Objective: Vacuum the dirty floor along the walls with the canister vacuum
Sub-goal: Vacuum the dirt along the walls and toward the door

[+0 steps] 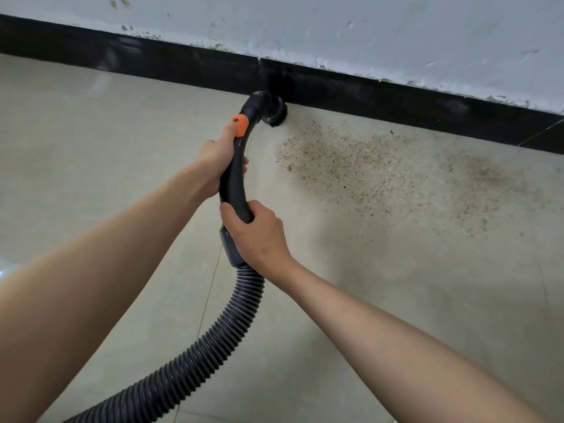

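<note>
2 bare forearms enter from the bottom corners and converge on 1 curved black vacuum handle [233,181]. Ribbed hose [195,355] runs from the lower left edge up to the handle's grey collar; the canister itself is out of frame.

Right hand [254,232]: grip clamped around the lower end of the handle, just above the collar, knuckles up. Left hand [218,160]: grip wrapped around the handle higher up, thumb extended and resting on the orange slider [239,126].

Round brush nozzle [271,111] sits at the far end of the handle, bristles down on the floor [91,178], its back touching or just beside the black baseboard [381,99]; I cannot tell which.

Debris patch [381,172]: brown granular scatter on the pale floor, starting just right of the nozzle and spreading right along the baseboard, thinning toward the far right. Floor left of the nozzle reads clean and open; open floor also lies right of the right forearm. 1 thin tile joint runs from the bottom edge up toward the nozzle, passing beneath the hose.

Baseboard crosses the frame diagonally, higher at left, with a vertical seam just left of the nozzle and another near the right edge. Above it, the pale wall [335,25] shows chipped paint and dark scuffs along its lower edge. Baseboard is the only limit to forward travel.
</note>
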The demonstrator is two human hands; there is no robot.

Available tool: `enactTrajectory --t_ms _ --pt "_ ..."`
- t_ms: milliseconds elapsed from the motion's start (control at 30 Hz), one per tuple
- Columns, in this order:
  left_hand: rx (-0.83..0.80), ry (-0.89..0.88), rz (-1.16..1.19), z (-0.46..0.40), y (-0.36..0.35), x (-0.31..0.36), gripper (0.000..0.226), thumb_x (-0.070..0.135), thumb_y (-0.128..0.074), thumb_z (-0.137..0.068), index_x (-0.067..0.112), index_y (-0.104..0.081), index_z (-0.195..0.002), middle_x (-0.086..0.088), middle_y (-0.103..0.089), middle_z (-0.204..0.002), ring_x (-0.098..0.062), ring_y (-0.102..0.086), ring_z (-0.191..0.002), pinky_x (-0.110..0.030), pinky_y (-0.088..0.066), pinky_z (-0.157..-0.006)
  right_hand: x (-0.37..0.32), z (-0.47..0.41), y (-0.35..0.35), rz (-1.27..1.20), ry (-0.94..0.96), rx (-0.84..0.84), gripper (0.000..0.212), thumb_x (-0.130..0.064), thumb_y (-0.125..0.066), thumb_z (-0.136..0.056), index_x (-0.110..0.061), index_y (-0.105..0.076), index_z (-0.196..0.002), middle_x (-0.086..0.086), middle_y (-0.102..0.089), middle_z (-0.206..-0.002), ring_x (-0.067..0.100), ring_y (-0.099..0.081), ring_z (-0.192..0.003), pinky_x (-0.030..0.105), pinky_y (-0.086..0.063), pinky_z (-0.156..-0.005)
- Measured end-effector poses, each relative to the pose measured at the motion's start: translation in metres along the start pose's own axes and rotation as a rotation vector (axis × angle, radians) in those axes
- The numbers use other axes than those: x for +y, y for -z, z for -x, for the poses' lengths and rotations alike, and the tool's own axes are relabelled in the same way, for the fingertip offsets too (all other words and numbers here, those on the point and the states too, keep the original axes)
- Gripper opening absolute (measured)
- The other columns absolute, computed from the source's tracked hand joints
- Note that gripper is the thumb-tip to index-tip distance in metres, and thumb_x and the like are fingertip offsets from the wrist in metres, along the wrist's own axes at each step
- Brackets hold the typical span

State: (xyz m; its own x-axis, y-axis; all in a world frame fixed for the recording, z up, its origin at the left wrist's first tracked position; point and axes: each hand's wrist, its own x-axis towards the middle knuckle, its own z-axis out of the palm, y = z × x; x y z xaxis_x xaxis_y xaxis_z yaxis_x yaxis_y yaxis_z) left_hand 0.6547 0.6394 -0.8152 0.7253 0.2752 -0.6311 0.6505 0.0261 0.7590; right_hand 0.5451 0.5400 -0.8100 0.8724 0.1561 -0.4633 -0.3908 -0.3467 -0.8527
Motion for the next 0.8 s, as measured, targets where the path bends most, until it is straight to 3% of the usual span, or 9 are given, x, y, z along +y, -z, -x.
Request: enactTrajectory --t_ms 367,500,667,800 --pt "-0.021 -0.076 -0.1 0.004 -0.029 -0.016 0.053 0.055 -0.046 -0.092 0.003 -0.053 -0.101 -0.007 -0.055 -0.07 -0.016 -0.053 -0.054 -0.025 -0.049 -0.053 0.022 -0.007 0.01 0.079 -0.03 0.062 0.032 -0.051 -0.05 -0.091 -0.019 -0.051 -0.09 0.006 -0.064 -0.087 0.028 -0.061 -0.083 0.042 -0.051 -0.076" --pt "-0.045 -0.077 -0.122 0.009 -0.047 -0.017 0.056 0.056 -0.045 -0.092 0.003 -0.053 -0.107 -0.009 -0.055 -0.073 -0.017 -0.053 -0.058 -0.025 -0.049 -0.053 0.028 -0.002 0.023 0.058 -0.031 0.094 0.031 -0.049 -0.052 -0.092 -0.018 -0.053 -0.089 0.003 -0.063 -0.082 0.026 -0.061 -0.081 0.041 -0.05 -0.074" --pt "-0.091 -0.101 -0.187 0.014 -0.066 -0.017 0.052 0.057 -0.042 -0.093 0.006 -0.053 -0.099 -0.007 -0.055 -0.072 -0.016 -0.053 -0.057 -0.024 -0.049 -0.054 0.037 0.001 0.032 0.032 -0.053 0.154 0.03 -0.049 -0.052 -0.092 -0.022 -0.047 -0.079 -0.003 -0.055 -0.072 0.022 -0.054 -0.071 0.036 -0.045 -0.068" --pt "-0.127 -0.117 -0.244 0.015 -0.084 -0.016 0.053 0.058 -0.042 -0.093 0.006 -0.055 -0.097 -0.006 -0.056 -0.07 -0.016 -0.053 -0.056 -0.025 -0.047 -0.052 0.044 0.003 0.042 0.004 -0.07 0.213 0.031 -0.05 -0.052 -0.091 -0.021 -0.049 -0.082 -0.003 -0.056 -0.073 0.022 -0.055 -0.075 0.038 -0.047 -0.071"
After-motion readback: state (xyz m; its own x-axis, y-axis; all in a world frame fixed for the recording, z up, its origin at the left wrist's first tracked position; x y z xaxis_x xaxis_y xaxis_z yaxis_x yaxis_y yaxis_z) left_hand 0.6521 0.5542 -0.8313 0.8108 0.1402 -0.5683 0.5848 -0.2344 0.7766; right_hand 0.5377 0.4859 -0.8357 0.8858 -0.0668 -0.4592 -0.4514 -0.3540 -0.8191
